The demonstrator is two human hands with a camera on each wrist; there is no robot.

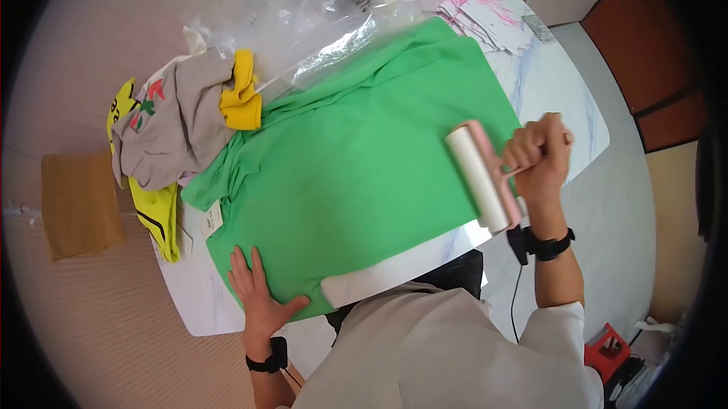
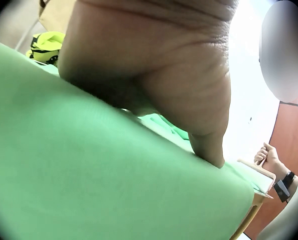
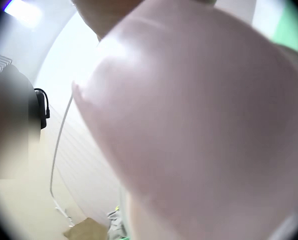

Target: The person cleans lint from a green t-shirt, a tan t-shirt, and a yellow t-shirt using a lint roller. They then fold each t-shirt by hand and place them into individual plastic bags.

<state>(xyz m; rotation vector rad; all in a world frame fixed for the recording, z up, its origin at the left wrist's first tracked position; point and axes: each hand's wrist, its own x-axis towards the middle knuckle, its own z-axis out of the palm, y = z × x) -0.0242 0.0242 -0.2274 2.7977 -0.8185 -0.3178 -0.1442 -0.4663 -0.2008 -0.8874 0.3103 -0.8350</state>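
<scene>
A green garment lies spread over the table, with a white tag at its left edge. My left hand rests on its near left corner, fingers straight and thumb spread. In the left wrist view the same hand presses on the green cloth. My right hand grips the handle of a lint roller with a white roll and a pink cover. The roller overlaps the garment's right edge in the head view. Its pink cover fills most of the right wrist view.
Grey and yellow clothes are heaped at the table's left. A clear plastic bag lies along the far side. Paper tags with pink strings lie at the far right corner. A brown cardboard piece is beyond the left edge.
</scene>
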